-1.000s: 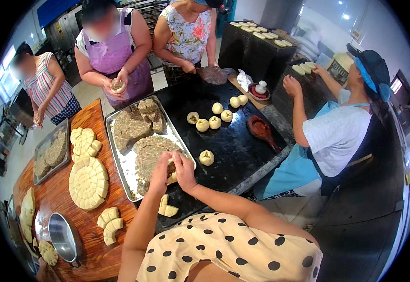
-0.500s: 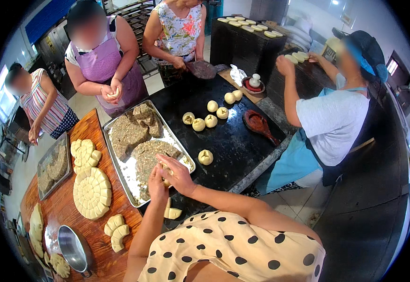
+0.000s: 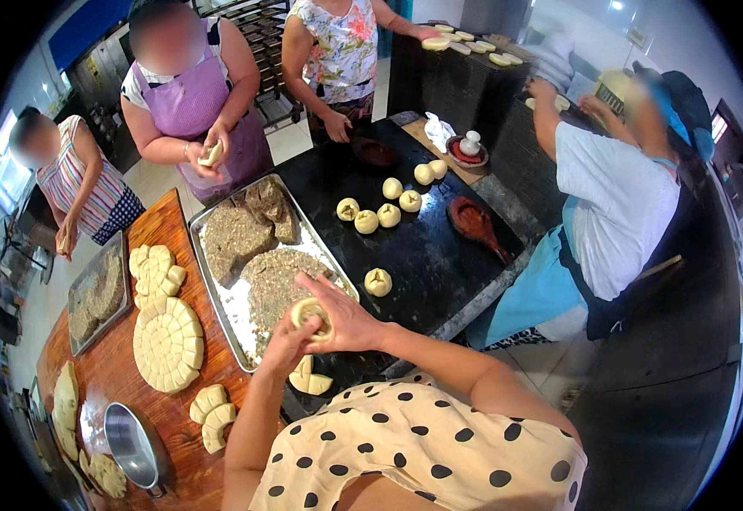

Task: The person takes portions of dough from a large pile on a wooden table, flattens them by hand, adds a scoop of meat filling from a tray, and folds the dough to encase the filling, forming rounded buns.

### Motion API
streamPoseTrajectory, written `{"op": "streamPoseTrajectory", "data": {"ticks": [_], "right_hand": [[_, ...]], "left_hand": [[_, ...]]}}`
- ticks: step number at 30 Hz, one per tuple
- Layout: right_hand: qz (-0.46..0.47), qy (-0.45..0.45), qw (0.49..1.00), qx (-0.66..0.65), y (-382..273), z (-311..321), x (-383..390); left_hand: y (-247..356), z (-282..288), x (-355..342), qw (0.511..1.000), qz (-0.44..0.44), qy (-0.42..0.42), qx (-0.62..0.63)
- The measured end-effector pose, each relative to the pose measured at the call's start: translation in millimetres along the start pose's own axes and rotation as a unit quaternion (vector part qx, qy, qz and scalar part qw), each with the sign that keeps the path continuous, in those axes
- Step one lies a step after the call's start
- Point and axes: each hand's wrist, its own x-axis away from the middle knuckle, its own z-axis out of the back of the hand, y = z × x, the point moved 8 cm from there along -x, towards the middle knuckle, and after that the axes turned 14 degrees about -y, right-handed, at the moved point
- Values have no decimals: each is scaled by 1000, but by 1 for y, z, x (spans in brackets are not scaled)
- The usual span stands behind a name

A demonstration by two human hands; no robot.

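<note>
Head view: a pale yellow, cup-shaped piece of dough (image 3: 309,307) is held between two bare hands, over the near edge of a silver rectangular metal tray (image 3: 220,294). It is cradled from below in the cupped left hand (image 3: 288,344); against its far side the right hand (image 3: 347,325) is pressed, fingers mostly extended. The dough looks light, soft and easily torn, probably best gripped around its thick wall rather than its rim. By the tray's brown speckled filling (image 3: 282,281), pale dough balls (image 3: 365,222) are spread across a black worktop (image 3: 439,285). Half a second earlier the dough was mostly covered by the right hand; its hollow is now exposed. Beyond, flat pale rounds (image 3: 500,59) are now reached by a floral-topped co-worker's hand (image 3: 425,32).
</note>
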Motion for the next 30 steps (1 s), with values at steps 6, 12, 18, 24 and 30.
{"op": "streamPoseTrajectory", "data": {"ticks": [6, 12, 18, 24, 30], "right_hand": [[-16, 16, 995, 100, -3, -12, 10], [16, -12, 1000, 12, -15, 16, 11], [-91, 150, 982, 68, 13, -2, 25], [-53, -13, 995, -83, -7, 10, 22], [-8, 100, 994, 49, -16, 4, 25]], "left_hand": [[-16, 4, -4, 996, -48, 23, 66], [-2, -12, -9, 999, -16, -39, 27], [-7, -27, -17, 981, -135, -35, 132], [1, -48, 3, 997, 34, -64, -15], [-19, -49, 5, 988, -64, -8, 140]]}}
